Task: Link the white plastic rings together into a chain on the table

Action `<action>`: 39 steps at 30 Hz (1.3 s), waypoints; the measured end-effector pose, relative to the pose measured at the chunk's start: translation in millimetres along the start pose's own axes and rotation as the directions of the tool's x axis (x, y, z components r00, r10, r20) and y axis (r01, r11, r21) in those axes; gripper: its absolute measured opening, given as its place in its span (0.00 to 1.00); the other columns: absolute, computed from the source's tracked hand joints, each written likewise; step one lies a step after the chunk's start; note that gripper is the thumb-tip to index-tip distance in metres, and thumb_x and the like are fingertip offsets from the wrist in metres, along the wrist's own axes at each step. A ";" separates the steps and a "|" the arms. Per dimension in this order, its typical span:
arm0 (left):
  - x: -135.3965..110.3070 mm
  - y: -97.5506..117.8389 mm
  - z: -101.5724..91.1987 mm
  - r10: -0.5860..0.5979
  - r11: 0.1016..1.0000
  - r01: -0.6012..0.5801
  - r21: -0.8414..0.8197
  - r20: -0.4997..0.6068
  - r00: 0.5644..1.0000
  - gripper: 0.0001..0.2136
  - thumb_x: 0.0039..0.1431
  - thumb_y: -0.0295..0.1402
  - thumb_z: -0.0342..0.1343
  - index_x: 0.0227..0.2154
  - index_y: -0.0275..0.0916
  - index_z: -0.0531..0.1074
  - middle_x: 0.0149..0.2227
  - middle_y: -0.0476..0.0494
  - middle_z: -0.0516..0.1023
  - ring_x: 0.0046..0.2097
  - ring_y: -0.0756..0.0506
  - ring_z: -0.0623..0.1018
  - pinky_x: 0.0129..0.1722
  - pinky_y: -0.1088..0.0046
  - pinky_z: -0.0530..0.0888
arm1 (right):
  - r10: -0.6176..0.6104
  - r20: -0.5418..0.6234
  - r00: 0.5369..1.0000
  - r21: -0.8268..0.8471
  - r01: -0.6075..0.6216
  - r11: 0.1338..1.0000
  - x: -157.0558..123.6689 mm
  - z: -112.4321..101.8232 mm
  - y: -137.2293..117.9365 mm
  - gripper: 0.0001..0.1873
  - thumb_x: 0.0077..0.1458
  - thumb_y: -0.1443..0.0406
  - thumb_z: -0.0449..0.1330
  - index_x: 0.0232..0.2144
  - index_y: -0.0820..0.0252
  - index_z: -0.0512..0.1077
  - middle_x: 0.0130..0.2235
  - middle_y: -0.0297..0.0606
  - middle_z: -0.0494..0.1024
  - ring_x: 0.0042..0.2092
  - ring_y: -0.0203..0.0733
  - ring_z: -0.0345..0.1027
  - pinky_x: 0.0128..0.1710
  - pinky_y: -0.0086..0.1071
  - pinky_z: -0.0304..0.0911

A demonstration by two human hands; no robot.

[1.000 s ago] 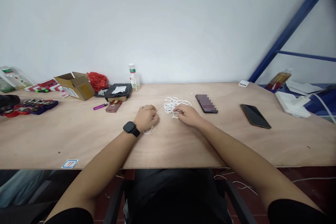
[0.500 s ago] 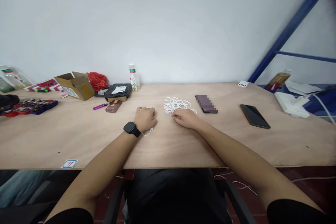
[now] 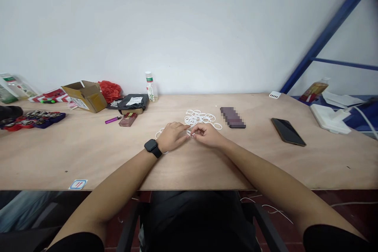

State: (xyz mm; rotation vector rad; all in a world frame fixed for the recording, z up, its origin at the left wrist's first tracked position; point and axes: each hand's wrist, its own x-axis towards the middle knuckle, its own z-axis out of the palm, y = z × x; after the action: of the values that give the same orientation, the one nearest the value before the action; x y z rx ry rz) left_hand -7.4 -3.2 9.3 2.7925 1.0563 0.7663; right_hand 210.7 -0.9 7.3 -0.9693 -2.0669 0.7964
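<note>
A heap of small white rings lies on the wooden table, just beyond my hands. My left hand, with a black watch on the wrist, and my right hand meet fingertip to fingertip in front of the heap. Between the fingertips they pinch a small white ring. A few more white rings lie partly hidden under and left of my left hand.
Two dark phones lie to the right. At the left are a red box, a purple lighter, a cardboard box, a black bag, a bottle and trays of parts. White devices sit far right.
Both hands have drawn together in front of the ring heap. My left hand moved right off the rings it covered, and my right hand lifted a ring toward it.
</note>
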 end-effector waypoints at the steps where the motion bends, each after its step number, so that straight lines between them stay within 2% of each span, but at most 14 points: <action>1: 0.2 0.2 0.6 0.018 1.000 -0.018 -0.002 0.007 1.000 0.16 0.65 0.42 0.49 0.50 0.42 0.71 0.46 0.40 0.77 0.48 0.42 0.74 0.50 0.62 0.67 | -0.012 0.010 1.000 0.007 0.012 1.000 -0.2 0.9 -1.2 0.06 0.48 0.68 0.58 0.30 0.61 0.75 0.20 0.27 0.61 0.23 0.30 0.54 0.24 0.25 0.50; 4: 0.4 0.3 1.3 0.039 0.999 -0.039 -0.006 0.020 0.999 0.14 0.67 0.41 0.47 0.41 0.42 0.75 0.42 0.42 0.78 0.46 0.44 0.75 0.49 0.62 0.66 | -0.034 0.032 0.999 0.015 0.034 0.999 -0.2 2.8 -1.3 0.08 0.46 0.70 0.57 0.30 0.61 0.76 0.20 0.27 0.63 0.23 0.30 0.54 0.24 0.25 0.52; 6: 0.5 0.3 1.2 0.041 0.999 -0.040 -0.007 0.021 0.999 0.14 0.67 0.40 0.46 0.39 0.41 0.75 0.40 0.43 0.78 0.45 0.44 0.75 0.49 0.63 0.66 | -0.032 0.033 0.999 0.019 0.031 0.999 0.0 3.4 0.3 0.10 0.46 0.70 0.56 0.31 0.61 0.77 0.21 0.28 0.65 0.23 0.30 0.55 0.24 0.25 0.52; 12: 0.9 1.7 0.2 0.039 0.999 -0.039 -0.013 0.014 0.999 0.16 0.68 0.42 0.45 0.37 0.41 0.76 0.40 0.43 0.79 0.43 0.45 0.75 0.48 0.63 0.65 | -0.029 0.024 0.999 0.023 0.029 0.999 -0.3 2.6 0.1 0.10 0.48 0.69 0.57 0.32 0.61 0.78 0.24 0.33 0.72 0.25 0.31 0.59 0.25 0.25 0.56; 22: 2.1 6.3 -1.7 0.077 0.996 -0.077 -0.052 0.007 0.997 0.14 0.67 0.41 0.47 0.34 0.40 0.75 0.41 0.43 0.78 0.44 0.45 0.75 0.47 0.64 0.66 | -0.063 0.004 0.998 -0.007 0.063 0.998 1.7 3.9 2.3 0.13 0.44 0.74 0.54 0.29 0.61 0.76 0.25 0.32 0.72 0.27 0.32 0.62 0.27 0.25 0.57; 28: 3.7 4.7 -0.5 0.116 0.991 -0.112 -0.076 0.042 0.992 0.15 0.68 0.41 0.45 0.34 0.39 0.73 0.42 0.42 0.78 0.44 0.44 0.74 0.47 0.64 0.67 | -0.121 0.015 0.993 -0.085 0.121 0.989 2.9 2.2 -5.2 0.15 0.43 0.75 0.52 0.29 0.60 0.76 0.28 0.33 0.76 0.31 0.35 0.66 0.33 0.28 0.60; 33: 4.4 1.4 -1.7 0.112 0.987 -0.106 -0.121 0.051 0.992 0.16 0.68 0.41 0.42 0.35 0.38 0.72 0.38 0.41 0.78 0.42 0.45 0.75 0.46 0.65 0.69 | -0.095 0.034 0.995 -0.074 0.097 0.993 2.2 -0.4 -8.0 0.16 0.45 0.75 0.52 0.33 0.59 0.76 0.29 0.33 0.77 0.31 0.35 0.68 0.33 0.27 0.61; 39: 4.5 4.8 -1.8 0.107 0.987 -0.096 -0.129 0.074 0.992 0.15 0.67 0.40 0.44 0.34 0.39 0.72 0.38 0.42 0.78 0.42 0.45 0.75 0.46 0.65 0.69 | -0.101 0.015 0.995 -0.109 0.102 0.989 3.5 -0.1 -6.7 0.16 0.44 0.76 0.52 0.32 0.58 0.76 0.31 0.33 0.78 0.33 0.36 0.68 0.36 0.28 0.61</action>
State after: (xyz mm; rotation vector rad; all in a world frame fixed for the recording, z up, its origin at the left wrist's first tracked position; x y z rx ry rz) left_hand -2.5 -4.2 13.9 2.7622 0.8286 0.6963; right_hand 206.6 -1.5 13.6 -0.9124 -2.1682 0.6415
